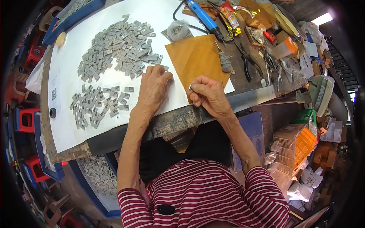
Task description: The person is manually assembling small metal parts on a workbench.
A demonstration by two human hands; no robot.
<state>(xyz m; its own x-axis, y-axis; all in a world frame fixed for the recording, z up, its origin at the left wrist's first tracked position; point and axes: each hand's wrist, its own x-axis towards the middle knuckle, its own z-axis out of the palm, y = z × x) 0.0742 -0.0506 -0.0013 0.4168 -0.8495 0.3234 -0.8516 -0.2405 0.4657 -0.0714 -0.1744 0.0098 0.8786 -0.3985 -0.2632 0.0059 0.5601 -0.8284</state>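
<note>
My right hand (pixel 210 95) is closed in a pinch on a small silvery metal piece (pixel 190 87), just over the near edge of a brown board (pixel 197 62). My left hand (pixel 153 90) rests on a white sheet (pixel 62 95) with its fingers curled together. Its fingertips are partly hidden, and I cannot make out what they hold. Small grey rectangular pieces (pixel 155 58) lie right beyond those fingertips. They belong to a large heap (pixel 118 47) on the sheet. A smaller scattered group of like pieces (pixel 99 104) lies left of my left forearm.
A blue electric screwdriver (pixel 203 17), black-handled pliers (pixel 247 62) and a grey-wrapped tool (pixel 225 62) lie at the right. A blue tray (pixel 72 19) stands at the far left. Below the table's left edge is a blue bin of grey pieces (pixel 97 173). Orange crates (pixel 292 148) stand at the right.
</note>
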